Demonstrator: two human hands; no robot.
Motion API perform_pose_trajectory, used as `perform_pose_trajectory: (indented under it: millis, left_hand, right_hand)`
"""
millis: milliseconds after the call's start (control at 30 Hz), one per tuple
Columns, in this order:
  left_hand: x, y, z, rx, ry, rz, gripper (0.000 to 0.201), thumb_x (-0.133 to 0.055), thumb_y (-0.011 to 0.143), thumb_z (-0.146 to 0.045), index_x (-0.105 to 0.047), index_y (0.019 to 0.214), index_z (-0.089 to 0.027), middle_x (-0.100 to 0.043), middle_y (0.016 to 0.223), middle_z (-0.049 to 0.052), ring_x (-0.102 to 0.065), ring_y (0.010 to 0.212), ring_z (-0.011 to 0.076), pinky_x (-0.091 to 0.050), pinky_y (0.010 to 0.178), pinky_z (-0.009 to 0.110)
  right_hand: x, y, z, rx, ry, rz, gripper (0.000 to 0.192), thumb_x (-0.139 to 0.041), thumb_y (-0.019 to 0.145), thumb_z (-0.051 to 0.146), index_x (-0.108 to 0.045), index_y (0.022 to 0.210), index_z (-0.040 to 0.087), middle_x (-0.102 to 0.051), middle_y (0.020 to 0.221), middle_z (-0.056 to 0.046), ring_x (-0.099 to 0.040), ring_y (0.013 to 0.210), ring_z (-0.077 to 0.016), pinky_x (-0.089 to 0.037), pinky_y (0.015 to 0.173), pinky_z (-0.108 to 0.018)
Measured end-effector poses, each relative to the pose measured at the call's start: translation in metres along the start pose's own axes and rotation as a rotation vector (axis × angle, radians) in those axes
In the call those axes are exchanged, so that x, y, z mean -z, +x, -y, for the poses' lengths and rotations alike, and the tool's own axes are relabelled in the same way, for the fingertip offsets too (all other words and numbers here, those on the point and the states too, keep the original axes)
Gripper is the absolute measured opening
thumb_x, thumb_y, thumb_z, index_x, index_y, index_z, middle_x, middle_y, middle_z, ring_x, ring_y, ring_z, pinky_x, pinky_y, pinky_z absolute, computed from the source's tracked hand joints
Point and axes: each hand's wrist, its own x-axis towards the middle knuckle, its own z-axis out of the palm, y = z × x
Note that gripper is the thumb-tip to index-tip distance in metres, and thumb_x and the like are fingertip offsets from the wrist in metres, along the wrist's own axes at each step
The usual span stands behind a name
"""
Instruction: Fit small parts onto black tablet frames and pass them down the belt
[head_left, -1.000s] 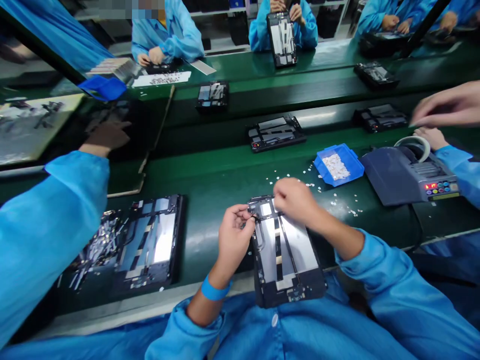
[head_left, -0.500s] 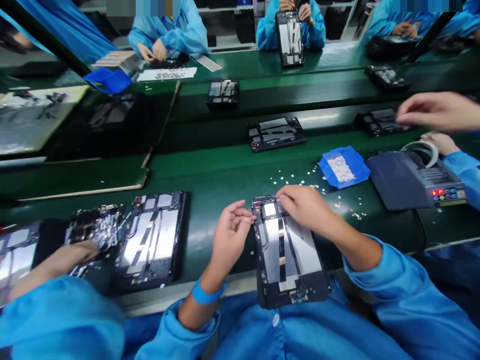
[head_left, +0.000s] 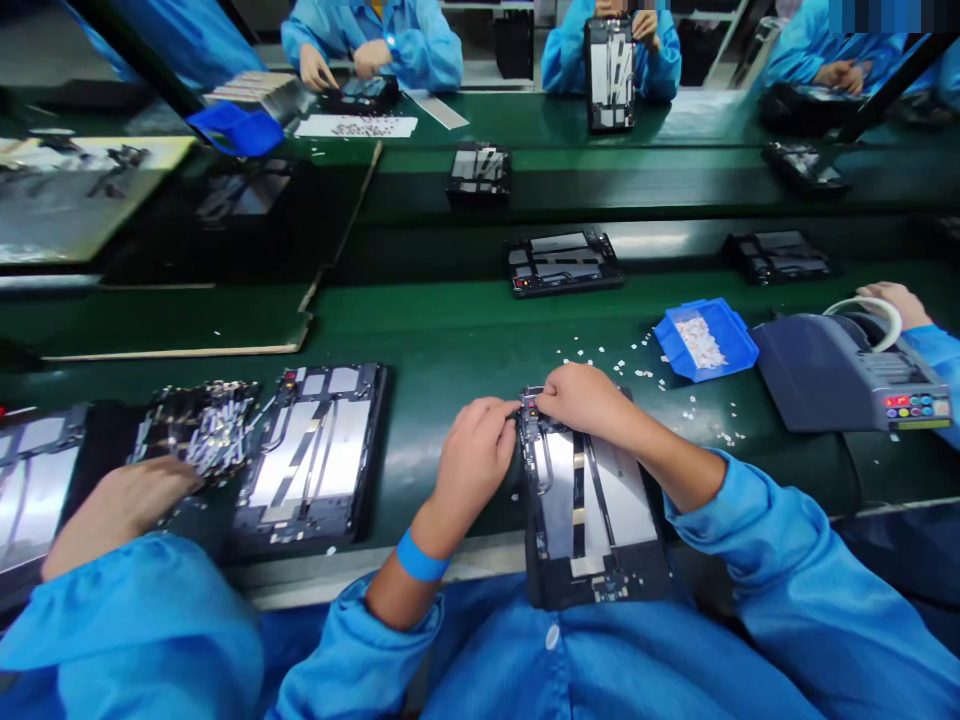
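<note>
An opened tablet (head_left: 626,500) with silver battery plates, dark ribbon cables and a small circuit strip at its near end lies before me, its near end against my body. My left hand (head_left: 478,450), with a blue band on the wrist, is at the tablet's upper left edge, fingers bent together and the index fingertip at the corner. My right hand (head_left: 586,402) lies over the tablet's far end, fingers pinched near the small red part (head_left: 532,402) in that corner. Whatever lies between the fingertips of either hand is too small or hidden.
Right of the tablet stand a blue tray (head_left: 718,345) of white bits, with more scattered around, and a grey tape dispenser (head_left: 817,370). Another opened tablet (head_left: 319,450) lies left, beside a pile of small strips (head_left: 221,430) and a co-worker's hand (head_left: 124,505). More tablets (head_left: 562,262) lie beyond.
My right hand has moved left over the tablet's far end, covering the white square there. My left fingers have drawn closer together. A co-worker's hand at the right has left the far tablet.
</note>
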Motion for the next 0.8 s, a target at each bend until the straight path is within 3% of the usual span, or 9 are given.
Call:
perform_pose_trajectory:
  millis: [300, 567, 700, 800]
  left_hand:
    - [0.004, 0.007, 0.0, -0.147, 0.306, 0.156, 0.037, -0.049, 0.102, -0.016, -0.07, 0.131, -0.019, -0.072, 0.115, 0.012, -0.061, 0.097, 0.0275, -0.051, 0.083, 0.04]
    - [0.014, 0.009, -0.023, -0.155, 0.591, 0.326, 0.044, -0.049, 0.1, -0.015, -0.063, 0.14, -0.021, -0.071, 0.116, 0.014, -0.06, 0.092, 0.0298, -0.043, 0.071, 0.042]
    - [0.017, 0.016, -0.028, -0.133, 0.564, 0.372, 0.039, -0.05, 0.1, -0.017, -0.067, 0.134, -0.02, -0.071, 0.106, 0.014, -0.06, 0.093, 0.0305, -0.043, 0.071, 0.042]
    - [0.019, 0.016, -0.015, -0.075, 0.373, 0.331, 0.038, -0.05, 0.099, -0.014, -0.071, 0.128, -0.025, -0.073, 0.109, 0.01, -0.062, 0.094, 0.0278, -0.046, 0.077, 0.041]
  right_hand:
    - [0.008, 0.009, 0.002, -0.014, -0.071, 0.1, 0.025, -0.06, 0.087, 0.034, -0.078, 0.078, 0.019, -0.076, 0.078, -0.008, -0.066, 0.07, -0.0186, -0.031, 0.056, -0.028]
    - [-0.002, 0.003, -0.007, 0.064, -0.012, 0.005, 0.025, -0.061, 0.093, 0.034, -0.076, 0.08, 0.019, -0.074, 0.079, -0.007, -0.064, 0.073, -0.0185, -0.034, 0.062, -0.028]
    - [-0.011, -0.011, -0.022, 0.199, 0.067, -0.113, 0.016, -0.059, 0.098, 0.024, -0.073, 0.101, 0.019, -0.074, 0.09, -0.005, -0.064, 0.08, -0.0171, -0.039, 0.07, -0.026]
    - [-0.023, -0.021, -0.036, 0.388, 0.031, -0.17, 0.023, -0.055, 0.102, 0.019, -0.073, 0.115, 0.02, -0.072, 0.098, -0.006, -0.063, 0.091, -0.0178, -0.043, 0.08, -0.026]
